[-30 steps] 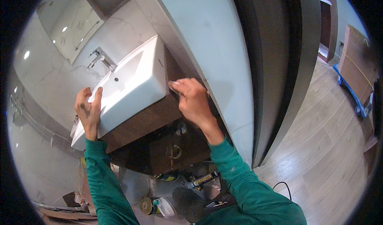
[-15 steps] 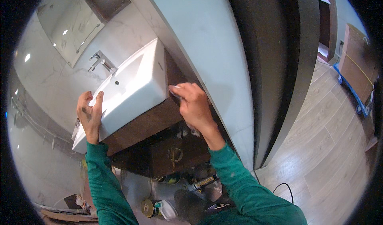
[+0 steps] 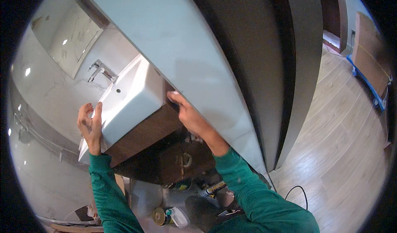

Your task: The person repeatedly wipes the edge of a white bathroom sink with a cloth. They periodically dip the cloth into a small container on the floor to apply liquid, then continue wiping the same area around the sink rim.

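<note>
The white basin is supported by a brown cabinet. The left hand is spread at its rim; the right hand's grip cannot be told. Bottle and tin contents are hidden.

Bowed fisheye edges, bright white washbasin at nine o'clock, glints on marbled tiles at ten, sheen on plank flooring at four, shadow beneath vanity toward seven.

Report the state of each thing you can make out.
White washbasin, on the brown vanity.
Chrome faucet, no water visible.
Left hand, open, beside the washbasin's front.
Right hand, near the washbasin's right corner; grip unclear.
White bottle, teal cap on.
Black cable, curved.
</note>
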Tool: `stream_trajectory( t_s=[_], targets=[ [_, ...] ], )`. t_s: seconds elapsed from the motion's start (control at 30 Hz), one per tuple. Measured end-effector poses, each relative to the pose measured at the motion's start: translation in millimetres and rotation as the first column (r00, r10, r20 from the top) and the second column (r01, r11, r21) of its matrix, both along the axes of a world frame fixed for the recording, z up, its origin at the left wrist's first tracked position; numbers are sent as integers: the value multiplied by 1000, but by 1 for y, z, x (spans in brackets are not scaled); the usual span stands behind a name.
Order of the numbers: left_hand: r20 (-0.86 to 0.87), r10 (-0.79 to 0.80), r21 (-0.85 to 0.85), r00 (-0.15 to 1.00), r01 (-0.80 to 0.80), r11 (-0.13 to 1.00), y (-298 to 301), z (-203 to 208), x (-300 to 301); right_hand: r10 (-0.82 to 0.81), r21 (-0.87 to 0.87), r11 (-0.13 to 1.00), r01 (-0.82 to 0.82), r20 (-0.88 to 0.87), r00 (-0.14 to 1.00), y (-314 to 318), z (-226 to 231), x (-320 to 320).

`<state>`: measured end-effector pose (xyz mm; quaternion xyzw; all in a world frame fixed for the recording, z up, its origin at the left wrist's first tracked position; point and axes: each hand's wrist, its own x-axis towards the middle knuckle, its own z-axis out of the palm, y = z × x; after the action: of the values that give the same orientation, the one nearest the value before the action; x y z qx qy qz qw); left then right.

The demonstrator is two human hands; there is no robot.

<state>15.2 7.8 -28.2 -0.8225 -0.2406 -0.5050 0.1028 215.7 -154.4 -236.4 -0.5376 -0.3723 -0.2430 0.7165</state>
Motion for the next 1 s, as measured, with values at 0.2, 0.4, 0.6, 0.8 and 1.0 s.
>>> stream_trajectory(
  t_s=[0.2,0.4,0.6,0.8,1.0],
  targets=[
    [-7,59,-39,998,-59,998,-5,-1,-1,-124,1,992,125,-41,991,7,-5,4],
    [-27,72,-39,997,-73,997,0,2,-1,-169,13,985,170,-42,985,-12,-19,-17],
    [-8,61,-57,998,-62,996,1,1,-2,-127,5,992,127,-50,991,-8,-14,-14],
    [-33,100,-67,994,-103,992,1,2,-3,-67,9,998,66,29,997,-43,-14,-44],
    [7,42,-32,999,-41,999,8,-1,-5,-183,-11,983,183,28,983,-47,-1,-38]
  ],
)
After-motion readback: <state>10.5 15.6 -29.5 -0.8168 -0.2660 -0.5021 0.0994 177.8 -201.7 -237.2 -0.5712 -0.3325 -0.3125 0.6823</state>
